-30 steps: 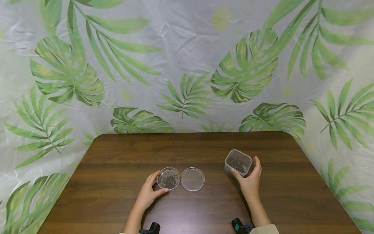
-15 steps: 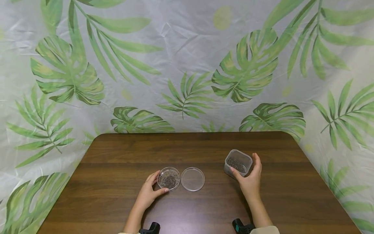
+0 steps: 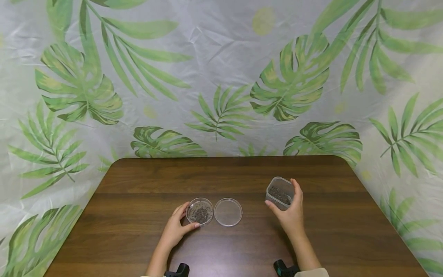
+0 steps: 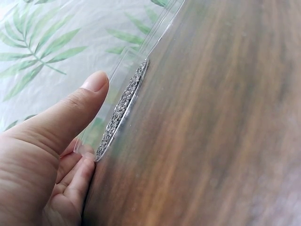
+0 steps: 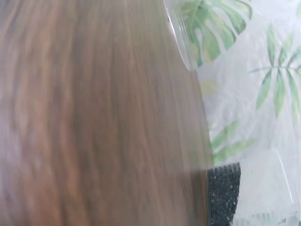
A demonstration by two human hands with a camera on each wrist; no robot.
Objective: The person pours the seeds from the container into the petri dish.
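My left hand (image 3: 177, 227) holds a clear petri dish (image 3: 200, 211) by its sides, thumb at the near edge and fingers at the far left. Dark grey grains (image 4: 123, 104) lie in a layer inside it, seen side-on in the left wrist view. Just right of the dish, a clear round lid (image 3: 228, 212) lies flat on the table. My right hand (image 3: 290, 213) grips a clear plastic tub (image 3: 275, 199), thumb at its near left corner and fingers along its right side. Dark grains (image 5: 224, 193) cover part of the tub's bottom. The right wrist view does not show the right hand.
The brown wooden table (image 3: 138, 184) has rounded far corners. Behind it hangs a pale cloth (image 3: 221, 69) printed with green leaves. A black wrist device (image 3: 285, 268) sits on my right wrist, and another (image 3: 178, 270) on my left.
My right hand has shifted left around the tub. Its thumb has slid to the near left corner, and its fingers now cover the right rim. The left hand and petri dish stay put.
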